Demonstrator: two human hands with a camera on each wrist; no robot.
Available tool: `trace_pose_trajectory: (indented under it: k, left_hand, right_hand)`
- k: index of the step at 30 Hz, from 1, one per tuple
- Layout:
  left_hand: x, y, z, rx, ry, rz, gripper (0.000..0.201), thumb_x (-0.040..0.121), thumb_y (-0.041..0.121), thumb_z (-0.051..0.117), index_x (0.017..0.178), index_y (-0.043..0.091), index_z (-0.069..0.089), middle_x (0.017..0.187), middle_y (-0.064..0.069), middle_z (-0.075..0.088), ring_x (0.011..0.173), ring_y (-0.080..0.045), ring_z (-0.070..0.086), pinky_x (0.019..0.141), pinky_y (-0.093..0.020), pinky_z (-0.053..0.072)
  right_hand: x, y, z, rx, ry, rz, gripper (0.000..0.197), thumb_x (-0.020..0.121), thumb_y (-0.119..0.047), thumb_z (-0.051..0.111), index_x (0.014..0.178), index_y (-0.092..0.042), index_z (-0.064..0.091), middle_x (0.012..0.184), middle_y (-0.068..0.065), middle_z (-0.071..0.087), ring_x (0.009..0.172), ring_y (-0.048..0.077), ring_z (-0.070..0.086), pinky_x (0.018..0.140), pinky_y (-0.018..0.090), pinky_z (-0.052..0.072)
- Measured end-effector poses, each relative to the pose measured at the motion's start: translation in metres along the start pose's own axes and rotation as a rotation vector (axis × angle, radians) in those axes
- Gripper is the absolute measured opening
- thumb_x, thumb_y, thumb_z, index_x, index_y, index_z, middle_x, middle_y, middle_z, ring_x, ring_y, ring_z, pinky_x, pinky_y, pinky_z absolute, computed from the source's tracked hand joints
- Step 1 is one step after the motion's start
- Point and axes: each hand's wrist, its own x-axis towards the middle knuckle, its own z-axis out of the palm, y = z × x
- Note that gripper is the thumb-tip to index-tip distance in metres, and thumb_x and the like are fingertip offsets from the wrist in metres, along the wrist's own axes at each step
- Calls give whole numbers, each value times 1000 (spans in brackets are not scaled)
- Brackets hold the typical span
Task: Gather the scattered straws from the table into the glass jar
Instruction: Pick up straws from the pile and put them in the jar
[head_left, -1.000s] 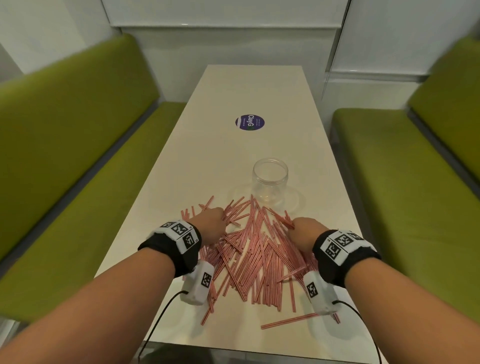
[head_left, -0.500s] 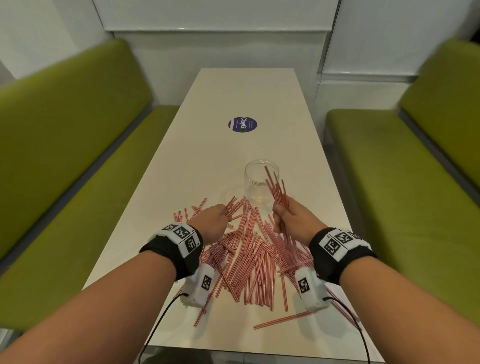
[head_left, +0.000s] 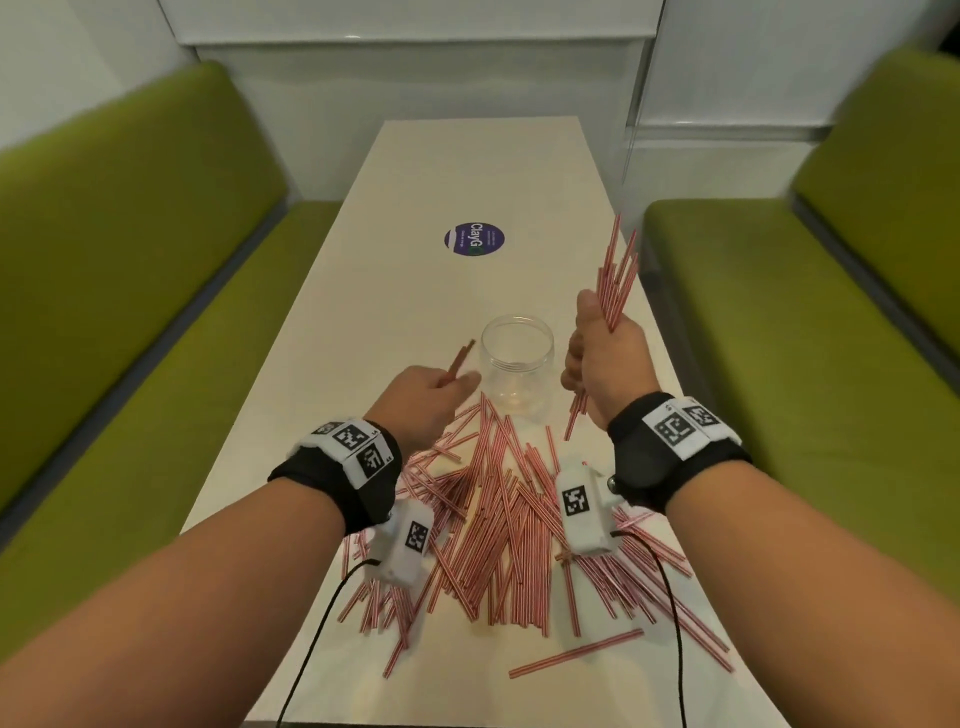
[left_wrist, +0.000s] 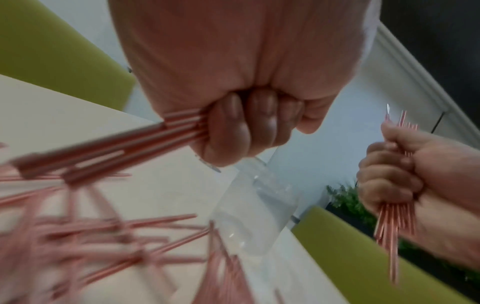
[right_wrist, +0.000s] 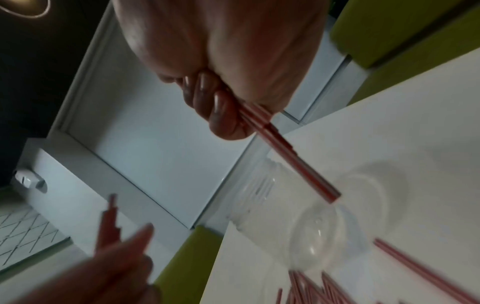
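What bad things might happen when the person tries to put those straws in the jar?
The right hand grips a splayed bunch of straws, so some ends may miss the glass jar. The jar is empty and clear, so a bump from the bunch or the left hand beside it might tip it onto the table.

Red-and-white striped straws (head_left: 498, 525), clear glass jar (head_left: 517, 364), cream table (head_left: 415, 291), green benches (head_left: 130, 322), purple sticker (head_left: 474, 238)
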Motion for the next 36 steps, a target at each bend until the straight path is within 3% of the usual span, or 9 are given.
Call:
trace_pose_trajectory:
  k: [5, 8, 13, 17, 22, 26, 28, 32, 36]
  left_hand:
    - [37, 74, -3, -671, 73, 101, 48, 96, 42, 49, 56, 22, 34, 45, 5, 26, 40, -14, 21, 44, -24, 24]
    - [63, 109, 4, -785, 134, 182, 49, 96, 50, 43, 58, 20, 32, 43, 6, 25, 39, -13, 24, 43, -24, 30]
    - [97, 88, 37, -424, 79, 207, 38, 97, 47, 44, 73, 17, 44, 49, 6, 38, 46, -14, 35, 51, -27, 38]
    - [107, 59, 45, -85, 91, 209, 41, 96, 41, 47, 68, 13, 52, 59, -3, 58, 55, -18, 53, 65, -31, 49]
    - [104, 67, 39, 20, 89, 243, 30, 94, 34, 54, 81, 9, 63, 77, -4, 71, 71, -20, 64, 77, -39, 55]
    - [73, 83, 23, -104, 331, 406, 21, 91, 31, 54, 83, 15, 65, 78, -1, 68, 74, -21, 62, 77, -38, 54]
    - [42, 78, 26, -391, 248, 305, 25, 95, 27, 49, 78, 13, 61, 72, -8, 65, 68, -23, 59, 69, -37, 50]
    - [8, 45, 52, -611, -118, -245, 47, 102, 42, 35, 96, 1, 58, 92, -16, 60, 80, -28, 61, 72, -38, 52]
    - [7, 41, 55, -991, -403, -324, 63, 101, 51, 24, 129, 1, 51, 116, -21, 62, 107, -37, 62, 91, -47, 52]
  right_hand:
    - [11, -8, -4, -114, 42, -15, 35, 97, -37, 51, 69, -19, 39, 51, -4, 30, 39, 11, 25, 42, 24, 28]
    - [15, -8, -5, -135, 55, -9, 33, 97, -34, 50, 70, -19, 39, 52, -3, 29, 40, 11, 25, 42, 24, 28]
    - [16, -5, -9, -160, 83, -3, 34, 98, -32, 50, 68, -19, 38, 50, -4, 30, 38, 10, 26, 40, 23, 29]
    - [17, -1, -16, -113, 94, 28, 36, 97, -28, 52, 66, -19, 37, 48, -4, 29, 38, 11, 24, 42, 24, 28]
    - [21, 0, -14, -96, 114, 33, 41, 97, -28, 52, 59, -19, 38, 43, -7, 33, 37, 13, 29, 48, 29, 34]
    - [17, -11, -11, -73, 67, -12, 44, 98, -28, 48, 58, -21, 34, 46, -7, 29, 42, 12, 27, 56, 34, 34]
    - [15, -23, -7, -32, 23, -38, 45, 99, -28, 47, 58, -21, 32, 48, -5, 27, 42, 13, 24, 54, 33, 33]
    - [6, -37, 12, 24, -124, -66, 46, 100, -30, 45, 58, -19, 31, 48, -1, 25, 41, 14, 24, 48, 31, 29]
    - [-8, -29, 26, -192, -250, -98, 44, 99, -33, 46, 62, -10, 42, 49, 2, 37, 44, 15, 38, 50, 26, 42]
